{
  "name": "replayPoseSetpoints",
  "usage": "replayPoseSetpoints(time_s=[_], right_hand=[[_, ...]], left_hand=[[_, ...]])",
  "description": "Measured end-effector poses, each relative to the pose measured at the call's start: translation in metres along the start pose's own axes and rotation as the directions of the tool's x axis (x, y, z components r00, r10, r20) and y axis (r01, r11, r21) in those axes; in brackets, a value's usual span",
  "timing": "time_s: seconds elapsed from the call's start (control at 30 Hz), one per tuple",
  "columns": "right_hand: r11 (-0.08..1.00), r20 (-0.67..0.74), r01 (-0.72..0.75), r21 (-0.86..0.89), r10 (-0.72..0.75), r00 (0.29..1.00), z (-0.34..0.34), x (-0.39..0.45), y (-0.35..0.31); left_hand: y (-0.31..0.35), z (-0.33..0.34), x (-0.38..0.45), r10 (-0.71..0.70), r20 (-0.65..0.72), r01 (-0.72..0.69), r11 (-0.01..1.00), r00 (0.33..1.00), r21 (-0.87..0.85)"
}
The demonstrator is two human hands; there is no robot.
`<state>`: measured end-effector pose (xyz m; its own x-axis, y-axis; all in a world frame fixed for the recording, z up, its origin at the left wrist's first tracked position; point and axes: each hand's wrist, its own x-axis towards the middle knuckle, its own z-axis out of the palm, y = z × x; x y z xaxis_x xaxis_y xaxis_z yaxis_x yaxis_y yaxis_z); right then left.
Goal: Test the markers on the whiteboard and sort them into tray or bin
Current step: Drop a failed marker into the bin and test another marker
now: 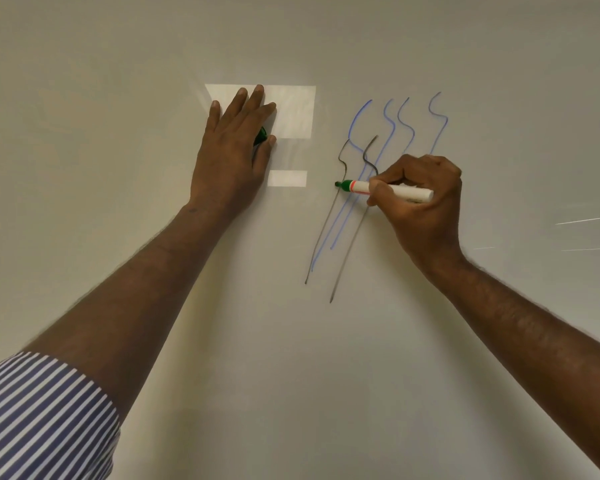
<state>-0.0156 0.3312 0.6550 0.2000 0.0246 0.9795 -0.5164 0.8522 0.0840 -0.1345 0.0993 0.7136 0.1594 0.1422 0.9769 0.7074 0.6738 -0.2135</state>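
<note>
A whiteboard (291,358) fills the view. My right hand (425,199) grips a white marker with a green tip (357,187), held sideways, its tip touching the board beside a dark wavy line (326,216). Several blue wavy lines (388,133) and two dark ones are drawn there. My left hand (234,147) lies flat against the board with fingers spread, pinning a green marker cap (261,135) under the palm near the thumb. No tray or bin is in view.
Two bright rectangular light reflections (293,110) show on the board by my left hand. Thin bright streaks (586,220) cross the right edge. A blue-and-white striped sleeve (42,420) covers my left upper arm.
</note>
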Motion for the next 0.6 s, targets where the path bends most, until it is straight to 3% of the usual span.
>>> replayPoseSetpoints(time_s=[0.4, 0.6], right_hand=[[0.992, 0.315, 0.063, 0.109, -0.095, 0.944, 0.008, -0.09, -0.03], [0.985, 0.416, 0.06, 0.159, -0.122, 0.901, 0.002, -0.089, -0.036]], left_hand=[[0.004, -0.002, -0.017, -0.01, -0.012, 0.01, 1.0, 1.0, -0.029], [0.011, -0.012, -0.036, -0.106, -0.025, 0.093, 0.943, 0.994, -0.319]])
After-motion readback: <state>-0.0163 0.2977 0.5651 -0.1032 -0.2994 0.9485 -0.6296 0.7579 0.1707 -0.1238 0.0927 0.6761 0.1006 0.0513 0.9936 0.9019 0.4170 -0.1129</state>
